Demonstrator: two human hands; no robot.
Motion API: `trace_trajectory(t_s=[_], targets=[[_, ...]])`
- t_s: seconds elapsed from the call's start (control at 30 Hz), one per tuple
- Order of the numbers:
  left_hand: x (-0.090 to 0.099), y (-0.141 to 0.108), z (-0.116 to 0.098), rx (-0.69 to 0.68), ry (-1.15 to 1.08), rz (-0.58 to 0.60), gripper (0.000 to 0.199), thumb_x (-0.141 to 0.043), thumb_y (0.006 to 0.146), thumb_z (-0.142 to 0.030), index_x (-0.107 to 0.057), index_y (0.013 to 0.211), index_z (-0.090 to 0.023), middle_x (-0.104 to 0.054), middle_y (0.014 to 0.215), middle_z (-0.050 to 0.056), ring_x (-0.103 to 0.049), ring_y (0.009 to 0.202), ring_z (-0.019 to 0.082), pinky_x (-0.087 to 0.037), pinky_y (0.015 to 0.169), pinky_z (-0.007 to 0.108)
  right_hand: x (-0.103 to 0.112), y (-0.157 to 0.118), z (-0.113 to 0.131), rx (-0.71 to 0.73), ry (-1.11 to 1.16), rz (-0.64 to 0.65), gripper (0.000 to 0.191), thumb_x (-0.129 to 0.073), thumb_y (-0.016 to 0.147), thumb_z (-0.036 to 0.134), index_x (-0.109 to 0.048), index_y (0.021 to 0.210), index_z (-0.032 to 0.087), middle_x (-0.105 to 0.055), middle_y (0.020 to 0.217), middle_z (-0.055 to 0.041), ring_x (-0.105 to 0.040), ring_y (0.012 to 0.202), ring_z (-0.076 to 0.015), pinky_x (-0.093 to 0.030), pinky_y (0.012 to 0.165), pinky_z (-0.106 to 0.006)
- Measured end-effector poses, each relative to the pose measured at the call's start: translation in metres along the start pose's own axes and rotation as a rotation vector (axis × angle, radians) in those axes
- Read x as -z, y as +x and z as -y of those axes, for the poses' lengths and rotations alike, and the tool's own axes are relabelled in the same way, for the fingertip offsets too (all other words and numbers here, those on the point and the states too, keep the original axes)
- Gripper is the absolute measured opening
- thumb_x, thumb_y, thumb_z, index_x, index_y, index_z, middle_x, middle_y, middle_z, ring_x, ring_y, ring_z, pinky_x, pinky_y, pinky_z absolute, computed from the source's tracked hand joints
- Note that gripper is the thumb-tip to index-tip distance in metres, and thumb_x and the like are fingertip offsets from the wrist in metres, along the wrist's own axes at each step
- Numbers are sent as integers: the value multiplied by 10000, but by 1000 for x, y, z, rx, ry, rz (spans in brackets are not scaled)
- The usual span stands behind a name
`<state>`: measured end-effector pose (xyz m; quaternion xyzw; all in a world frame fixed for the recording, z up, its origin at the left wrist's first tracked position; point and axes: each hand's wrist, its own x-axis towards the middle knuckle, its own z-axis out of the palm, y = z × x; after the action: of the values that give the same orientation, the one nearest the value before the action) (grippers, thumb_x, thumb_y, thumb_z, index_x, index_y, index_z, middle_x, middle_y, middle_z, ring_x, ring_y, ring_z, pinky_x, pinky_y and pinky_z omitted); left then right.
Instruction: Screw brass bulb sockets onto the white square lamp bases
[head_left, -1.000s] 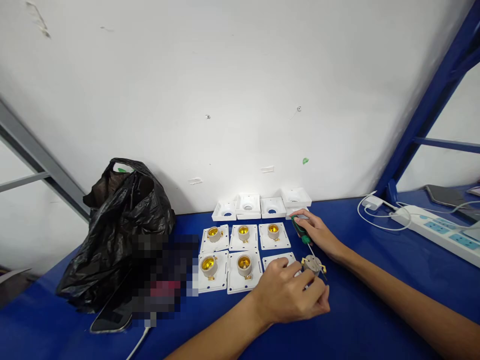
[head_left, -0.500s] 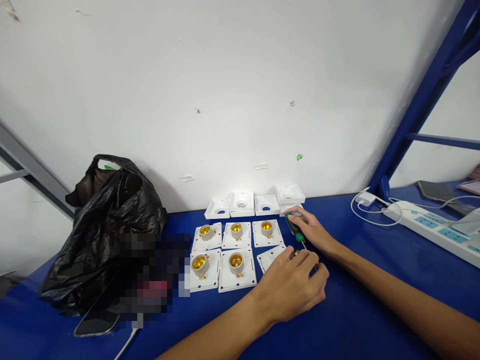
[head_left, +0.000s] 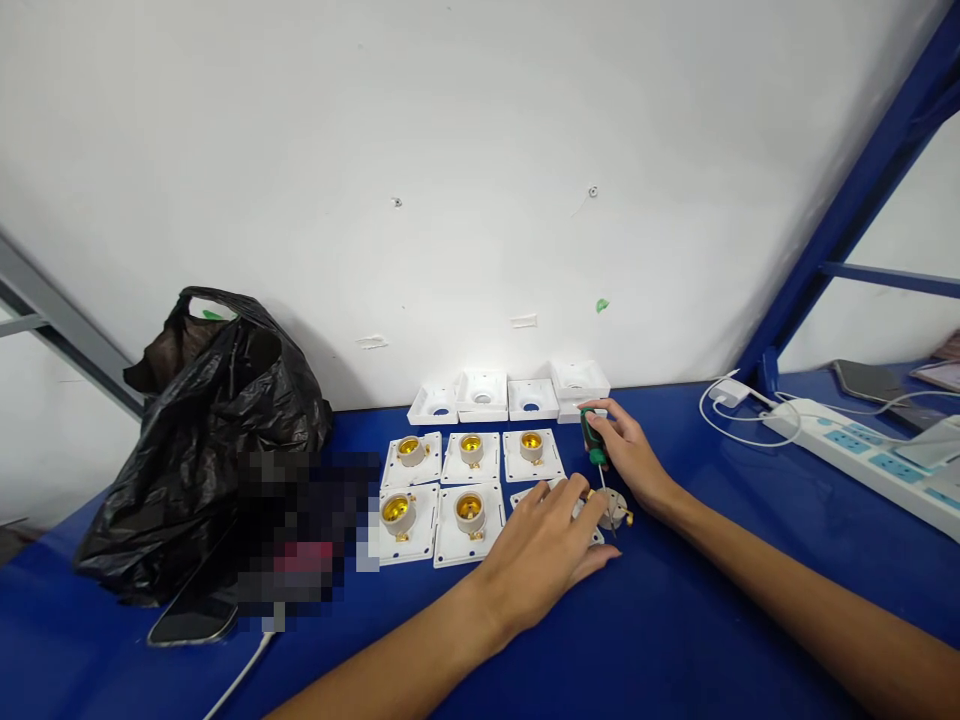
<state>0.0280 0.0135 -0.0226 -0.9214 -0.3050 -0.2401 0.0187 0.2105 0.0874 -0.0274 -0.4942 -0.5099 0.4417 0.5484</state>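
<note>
On the blue table (head_left: 675, 640), lower right of the frame, lies the round socket (head_left: 613, 508). My right hand (head_left: 630, 458) grasps the green screwdriver (head_left: 597, 455); my left hand's (head_left: 536, 550) grip I cannot tell. If support is weak, the tip may slip.

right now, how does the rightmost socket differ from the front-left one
The rightmost socket shows a flat greyish face; the front-left socket shows its gold-coloured inside. The rightmost socket has the screwdriver over it; the front-left socket has no tool at it. Both have brass-coloured metal pieces at the side.
</note>
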Motion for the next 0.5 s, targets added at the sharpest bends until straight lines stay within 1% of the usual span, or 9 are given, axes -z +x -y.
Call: trace_trajectory(t_s=[0.13,0.2,0.33,0.43,0.5], targets=[[5,-14,7,25,-20,14,473,-764,923,-395,-536,1277,-180,-646,1206,106,-694,1008,258,-586,856,387,-4,-5,-1,-10,39,-39,444,-639,823,618,-601,1076,254,-546,634,52,-496,495,-123,-342,405,-215],[10,-20,12,65,-47,38,457,-789,898,-413,-560,1220,-184,-649,1180,93,-694,948,246,-584,814,370,-7,-8,-2,-17,61,-59,450,-623,825,632,-592,1084,265,-543,648,52,-512,510,-129,-349,412,-219],[19,-20,14,39,-40,51,414,-806,884,-410,-587,1152,-183,-672,1137,76,-682,978,250,-564,875,396,-12,-9,-1,-35,84,-59,432,-631,817,616,-596,1070,269,-527,640,59,-510,518,-129,-355,427,-221],[19,-16,10,39,-12,30,381,-814,878,-369,-605,1127,-169,-680,1127,90,-669,1015,271,-556,898,417,-11,-7,3,-51,88,-20,374,-629,829,565,-610,1043,259,-528,619,61,-487,514,-120,-348,433,-214],[19,-14,9,40,5,11,325,-782,906,-344,-613,1122,-170,-682,1113,94,-662,1041,283,-550,915,434,-8,-6,6,-63,86,21,340,-628,838,533,-624,1028,251,-541,608,56,-475,509,-116,-339,436,-211]])
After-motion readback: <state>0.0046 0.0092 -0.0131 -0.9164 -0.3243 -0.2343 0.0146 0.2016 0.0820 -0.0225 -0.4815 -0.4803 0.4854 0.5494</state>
